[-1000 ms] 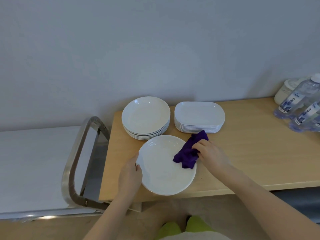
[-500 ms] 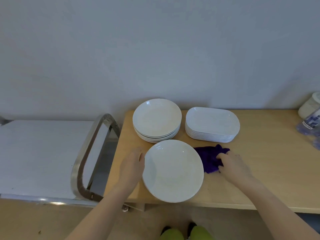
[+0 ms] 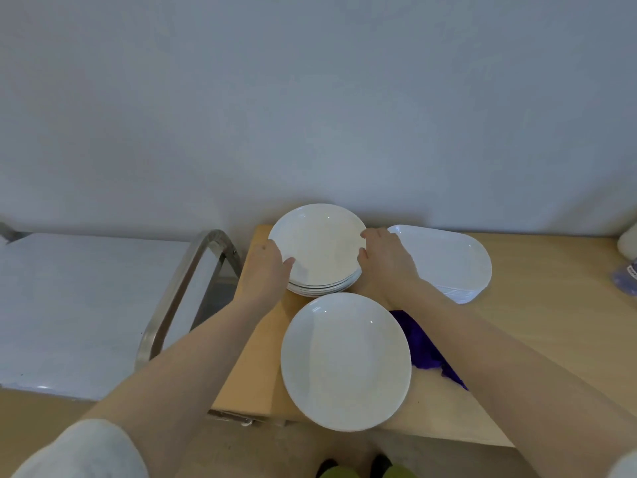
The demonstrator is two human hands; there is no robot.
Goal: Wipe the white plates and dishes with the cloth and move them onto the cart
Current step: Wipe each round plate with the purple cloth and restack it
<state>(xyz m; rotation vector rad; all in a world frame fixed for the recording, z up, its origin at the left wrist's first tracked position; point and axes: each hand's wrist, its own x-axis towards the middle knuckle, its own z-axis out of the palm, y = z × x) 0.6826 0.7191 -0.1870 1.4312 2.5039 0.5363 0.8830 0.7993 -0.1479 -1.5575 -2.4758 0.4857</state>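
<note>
We have a single head-worn, wide-angle view. It looks forward and steeply down from close above the wooden table (image 3: 517, 357), facing the wall (image 3: 310, 98), with the cart (image 3: 69, 305) at frame left.

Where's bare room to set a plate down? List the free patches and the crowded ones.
Free: the cart top left of its handle; the table right of the cloth. Crowded: round stack, single plate, oblong stack.
</note>
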